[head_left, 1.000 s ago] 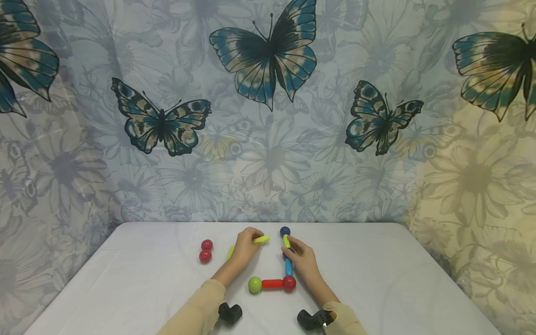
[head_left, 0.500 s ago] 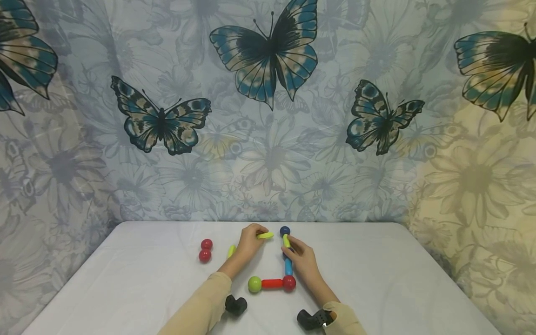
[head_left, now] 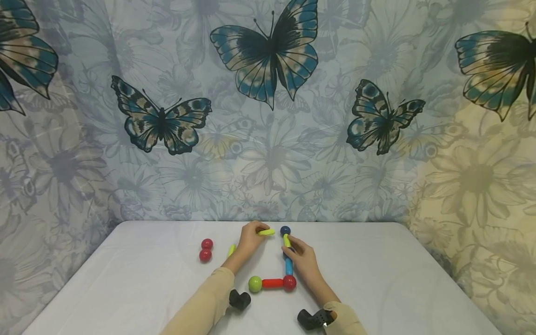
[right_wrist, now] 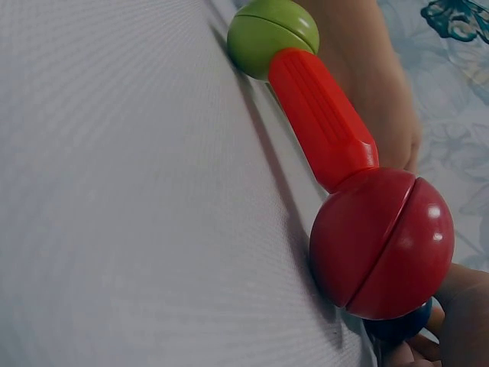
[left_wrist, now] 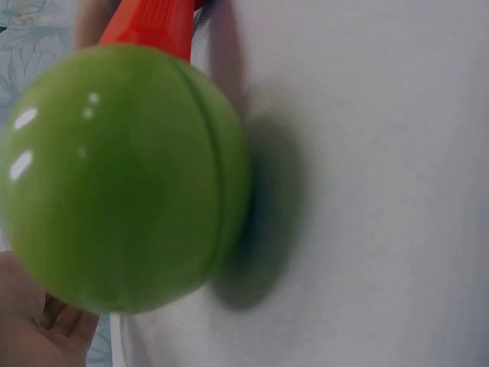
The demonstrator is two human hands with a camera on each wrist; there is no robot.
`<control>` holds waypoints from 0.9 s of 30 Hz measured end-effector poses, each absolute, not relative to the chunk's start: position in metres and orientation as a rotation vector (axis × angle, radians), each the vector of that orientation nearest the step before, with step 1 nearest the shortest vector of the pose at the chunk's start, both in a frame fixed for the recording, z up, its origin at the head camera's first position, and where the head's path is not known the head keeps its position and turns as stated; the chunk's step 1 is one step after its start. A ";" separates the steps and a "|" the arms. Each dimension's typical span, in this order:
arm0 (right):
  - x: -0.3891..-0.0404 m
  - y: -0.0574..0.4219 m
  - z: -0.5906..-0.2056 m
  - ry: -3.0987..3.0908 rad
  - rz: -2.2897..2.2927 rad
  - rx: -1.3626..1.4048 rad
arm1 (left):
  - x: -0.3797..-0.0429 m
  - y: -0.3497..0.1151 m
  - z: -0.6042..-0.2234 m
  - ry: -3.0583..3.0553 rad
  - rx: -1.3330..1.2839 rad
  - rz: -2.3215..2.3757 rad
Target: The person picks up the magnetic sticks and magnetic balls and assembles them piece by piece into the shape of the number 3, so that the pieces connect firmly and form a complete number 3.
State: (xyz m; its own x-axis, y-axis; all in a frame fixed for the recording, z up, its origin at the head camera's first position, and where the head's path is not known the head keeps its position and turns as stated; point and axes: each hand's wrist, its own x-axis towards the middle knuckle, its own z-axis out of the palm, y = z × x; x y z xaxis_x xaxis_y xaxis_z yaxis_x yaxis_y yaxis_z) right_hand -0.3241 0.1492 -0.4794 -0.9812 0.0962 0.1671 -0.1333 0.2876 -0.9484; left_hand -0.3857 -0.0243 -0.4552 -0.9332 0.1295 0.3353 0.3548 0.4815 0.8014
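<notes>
Running this from way off, I've got the left hand [head_left: 250, 238] edged closer to the far blue ball [head_left: 285, 231], pinching a loose yellow stick [head_left: 267, 232] whose tip now points at that ball, near but apart. Right hand [head_left: 304, 258] hasn't really budged, pinching the second yellow stick [head_left: 286, 240] just on the near side of the ball, so I'd say that part's being steadied and the loose piece isn't joined yet
</notes>
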 end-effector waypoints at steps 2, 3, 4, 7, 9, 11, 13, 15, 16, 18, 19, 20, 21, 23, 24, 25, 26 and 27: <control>-0.324 0.149 -0.479 -2.359 1.770 0.033 | -0.387 -0.023 -0.456 -2.501 -0.414 -1.432; -0.324 0.149 -0.479 -2.361 1.767 0.031 | -0.388 -0.022 -0.456 -2.502 -0.419 -1.425; -0.324 0.150 -0.479 -2.362 1.766 0.029 | -0.388 -0.022 -0.456 -2.503 -0.428 -1.417; -0.324 0.150 -0.479 -2.363 1.765 0.021 | -0.390 -0.019 -0.457 -2.506 -0.458 -1.407; -0.323 0.150 -0.479 -2.365 1.756 0.026 | -0.390 -0.017 -0.457 -2.509 -0.483 -1.401; -0.323 0.151 -0.479 -2.363 1.751 0.033 | -0.391 -0.016 -0.456 -2.519 -0.506 -1.391; -0.322 0.151 -0.479 -2.365 1.744 0.043 | -0.391 -0.014 -0.456 -2.532 -0.528 -1.365; -0.322 0.151 -0.479 -2.368 1.733 0.048 | -0.391 -0.013 -0.456 -2.539 -0.551 -1.332; -0.322 0.151 -0.479 -2.365 1.740 0.041 | -0.392 -0.013 -0.456 -2.539 -0.563 -1.319; -0.322 0.151 -0.479 -2.367 1.733 0.042 | -0.393 -0.012 -0.456 -2.538 -0.567 -1.305; -0.322 0.151 -0.479 -2.364 1.739 0.037 | -0.393 -0.012 -0.456 -2.535 -0.566 -1.308; -0.323 0.151 -0.479 -2.364 1.743 0.033 | -0.393 -0.011 -0.456 -2.533 -0.563 -1.310; -0.323 0.151 -0.479 -2.362 1.748 0.027 | -0.394 -0.011 -0.457 -2.530 -0.559 -1.306; -0.323 0.150 -0.479 -2.365 1.741 0.037 | -0.395 -0.011 -0.457 -2.528 -0.544 -1.309; -0.323 0.150 -0.479 -2.363 1.748 0.033 | -0.395 -0.011 -0.456 -2.524 -0.543 -1.306; -0.322 0.149 -0.479 -2.365 1.747 0.036 | -0.395 -0.011 -0.456 -2.520 -0.546 -1.295; -0.322 0.149 -0.478 -2.365 1.742 0.043 | -0.396 -0.011 -0.456 -2.514 -0.547 -1.283; -0.322 0.149 -0.478 -2.367 1.737 0.050 | -0.396 -0.011 -0.456 -2.508 -0.550 -1.276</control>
